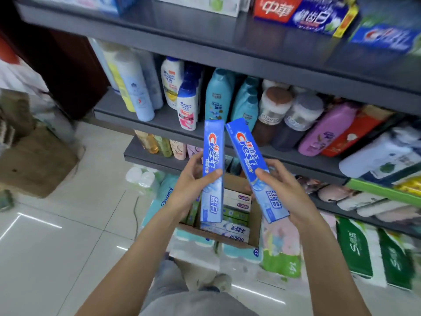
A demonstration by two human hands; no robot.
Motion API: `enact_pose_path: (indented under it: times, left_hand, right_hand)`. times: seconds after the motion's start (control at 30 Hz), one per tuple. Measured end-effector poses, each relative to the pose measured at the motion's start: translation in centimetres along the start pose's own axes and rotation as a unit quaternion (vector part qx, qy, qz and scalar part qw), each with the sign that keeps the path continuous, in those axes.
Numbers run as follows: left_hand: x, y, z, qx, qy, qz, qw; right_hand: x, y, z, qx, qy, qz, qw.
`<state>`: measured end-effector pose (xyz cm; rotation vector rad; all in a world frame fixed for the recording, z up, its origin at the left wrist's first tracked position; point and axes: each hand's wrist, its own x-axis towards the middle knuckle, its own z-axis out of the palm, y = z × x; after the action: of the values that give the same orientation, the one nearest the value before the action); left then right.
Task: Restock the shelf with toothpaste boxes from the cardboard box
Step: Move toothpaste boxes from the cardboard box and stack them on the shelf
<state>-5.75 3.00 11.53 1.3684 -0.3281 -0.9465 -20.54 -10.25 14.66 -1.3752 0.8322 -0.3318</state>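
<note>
— What is held in the left hand (189, 179)?

— A blue Crest toothpaste box (213, 172) is gripped there, fingers wrapped behind it and the thumb pressed across its front. The box is kept nearly upright.

— And in the right hand (282, 188)?

— A second blue Crest box (255, 169) is clasped in the same way, thumb laid over the printed face. It is tilted, its top leaning to the left, so that the two upper ends are brought close together. Whether they touch cannot be told.

— Where is the cardboard box (255, 233) seen?

— It is found below the hands, open, resting on packs of tissue (237, 249) stacked on the floor. More toothpaste cartons (237, 215), white and green ones, are packed flat inside it.

— Where is toothpaste stocked on the shelving?

— On the top shelf (205, 39), at the upper right, a red and blue carton (303, 13) and another Crest pack (385, 37) are displayed, though they are blurred. The middle shelf (164, 119) behind the hands is filled with shampoo bottles (218, 96) and similar containers.

— Is anything else shown?

— A brown carton (38, 160) is seen at the left on the tiled floor (57, 247), and green-wrapped packs (373, 249) are stacked at the lower right.
</note>
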Motion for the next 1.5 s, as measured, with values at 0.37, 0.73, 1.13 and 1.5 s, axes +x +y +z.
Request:
enact_pose_path:
  times: [0.37, 0.73, 1.13, 1.5]
  left_hand:
    - [4.6, 14.6, -1.0, 0.043, -0.103, 0.054, 0.992]
    - [10.0, 22.7, 7.6, 0.104, -0.225, 0.067, 0.967]
    - [10.8, 20.2, 16.2, 0.018, -0.214, 0.056, 0.975]
    - [9.2, 17.7, 29.0, -0.248, -0.169, 0.172, 0.938]
  right_hand:
    - [-0.4, -13.4, -4.0, -0.197, 0.140, -0.254, 0.936]
    - [7.3, -21.1, -19.0, -0.546, 0.240, -0.197, 0.778]
    - [10.5, -20.9, -24.5, -0.574, 0.315, -0.253, 0.712]
    - [3.0, -18.3, -16.6, -0.237, 0.148, -0.258, 0.925]
